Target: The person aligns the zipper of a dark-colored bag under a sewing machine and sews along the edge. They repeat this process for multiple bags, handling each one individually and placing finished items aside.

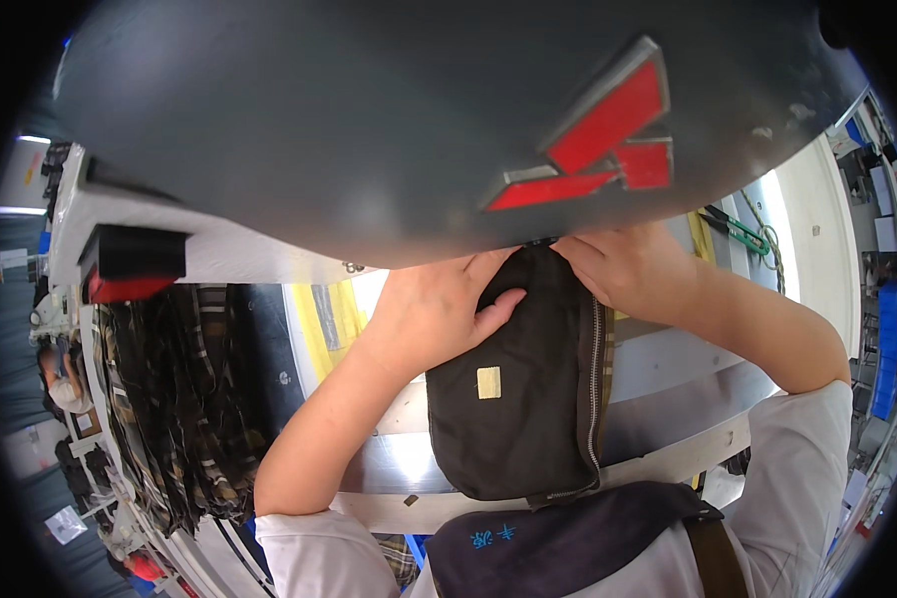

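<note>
Dark pouch (pixel 518 429) at six o'clock from machine (pixel 349 130). Right hand (pixel 638 267) at pouch's one o'clock, pinching its edge. Left hand (pixel 432 311) at eleven o'clock, fingertips hidden: cannot tell if pinching.

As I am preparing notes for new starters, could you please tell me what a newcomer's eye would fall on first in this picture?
A large dark machine housing with a red emblem fills the top of the view. Below it, the left hand and right hand are on the upper end of a dark fabric piece with a zipper along its right side. Dark plaid fabric bunches at the left.
</note>
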`<state>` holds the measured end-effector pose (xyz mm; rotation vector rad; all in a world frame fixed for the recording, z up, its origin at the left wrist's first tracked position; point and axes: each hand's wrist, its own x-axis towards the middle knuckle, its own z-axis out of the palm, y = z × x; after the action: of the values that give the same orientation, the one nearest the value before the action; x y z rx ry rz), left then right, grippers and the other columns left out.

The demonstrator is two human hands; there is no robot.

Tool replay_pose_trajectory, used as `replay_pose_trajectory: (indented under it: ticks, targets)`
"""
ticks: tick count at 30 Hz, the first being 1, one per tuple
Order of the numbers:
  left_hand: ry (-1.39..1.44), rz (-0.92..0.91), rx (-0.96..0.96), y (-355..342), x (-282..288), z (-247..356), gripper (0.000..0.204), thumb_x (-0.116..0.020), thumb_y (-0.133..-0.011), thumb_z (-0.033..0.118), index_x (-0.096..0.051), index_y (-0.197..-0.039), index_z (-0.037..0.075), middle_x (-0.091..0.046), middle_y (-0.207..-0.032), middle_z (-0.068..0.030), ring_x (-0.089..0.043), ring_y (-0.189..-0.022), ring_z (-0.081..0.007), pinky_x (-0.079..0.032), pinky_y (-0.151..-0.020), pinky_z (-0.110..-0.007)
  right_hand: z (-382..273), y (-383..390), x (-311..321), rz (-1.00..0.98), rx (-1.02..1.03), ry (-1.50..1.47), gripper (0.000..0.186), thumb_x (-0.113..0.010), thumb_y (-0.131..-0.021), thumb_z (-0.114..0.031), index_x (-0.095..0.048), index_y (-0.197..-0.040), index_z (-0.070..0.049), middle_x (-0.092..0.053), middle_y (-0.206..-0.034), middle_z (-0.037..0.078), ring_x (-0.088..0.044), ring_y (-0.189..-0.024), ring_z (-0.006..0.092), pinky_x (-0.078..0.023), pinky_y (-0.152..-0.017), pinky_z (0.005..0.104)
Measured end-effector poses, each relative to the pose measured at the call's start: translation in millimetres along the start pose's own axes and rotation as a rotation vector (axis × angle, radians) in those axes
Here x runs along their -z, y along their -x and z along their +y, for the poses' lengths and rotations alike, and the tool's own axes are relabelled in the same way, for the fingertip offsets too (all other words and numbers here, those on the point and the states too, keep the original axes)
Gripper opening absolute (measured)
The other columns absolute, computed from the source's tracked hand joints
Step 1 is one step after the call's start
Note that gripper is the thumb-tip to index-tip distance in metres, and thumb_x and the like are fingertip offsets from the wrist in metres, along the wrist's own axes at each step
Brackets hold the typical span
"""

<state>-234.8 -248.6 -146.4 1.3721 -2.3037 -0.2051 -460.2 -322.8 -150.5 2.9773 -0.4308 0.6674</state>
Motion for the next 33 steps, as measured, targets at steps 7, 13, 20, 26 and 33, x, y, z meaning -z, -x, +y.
replay_pose_trajectory:
  ticks: [7, 13, 20, 26, 33]
  targets:
    - [0.000, 0.002, -0.005, 0, -1, -2, 0.046, -0.075, -0.073, 0.021, -0.064, -0.116, 0.012, -0.066, -0.106, -0.0064, -0.059, -0.094, -0.0308, -0.045, -0.088, -0.039, 1, -2, 2, -0.015, 0.014, -0.017, 0.031, -0.060, -0.076, -0.010, -0.065, -0.104, 0.004, -0.064, -0.103, 0.010, -0.061, -0.098, 0.0242, -0.053, -0.082, 0.0354]
    - [-0.010, -0.003, -0.013, 0, -1, -6, 0.045, -0.075, -0.074, 0.021, -0.064, -0.116, 0.011, -0.066, -0.107, -0.0072, -0.061, -0.095, -0.0314, -0.046, -0.087, -0.039, 5, -1, 1, -0.050, 0.023, -0.013, 0.031, -0.060, -0.076, -0.010, -0.065, -0.103, 0.004, -0.064, -0.103, 0.009, -0.061, -0.098, 0.0240, -0.053, -0.081, 0.0344]
    - [0.036, -0.055, 0.032, 1, 0, -5, 0.045, -0.076, -0.074, 0.021, -0.064, -0.116, 0.011, -0.066, -0.108, -0.0081, -0.061, -0.096, -0.0308, -0.047, -0.087, -0.040, 6, -2, 0, -0.028, 0.062, 0.028, 0.032, -0.060, -0.075, -0.011, -0.065, -0.103, 0.003, -0.064, -0.101, 0.008, -0.062, -0.096, 0.0230, -0.053, -0.078, 0.0336]
    - [-0.001, 0.011, -0.007, -3, -1, -4, 0.044, -0.076, -0.073, 0.022, -0.066, -0.114, 0.010, -0.066, -0.105, -0.0103, -0.062, -0.093, -0.0321, -0.047, -0.087, -0.039, 10, -1, -2, -0.004, 0.024, -0.013, 0.032, -0.061, -0.073, -0.011, -0.064, -0.102, 0.001, -0.064, -0.098, 0.007, -0.062, -0.093, 0.0225, -0.053, -0.075, 0.0336]
    - [-0.104, -0.042, 0.039, -4, -3, -18, 0.037, -0.074, -0.076, 0.030, -0.065, -0.106, 0.010, -0.062, -0.097, -0.0099, -0.060, -0.089, -0.0284, -0.049, -0.077, -0.039, 18, -9, -6, -0.027, 0.051, 0.125, 0.028, -0.061, -0.070, -0.008, -0.063, -0.097, -0.001, -0.063, -0.089, 0.005, -0.062, -0.086, 0.0222, -0.053, -0.070, 0.0334]
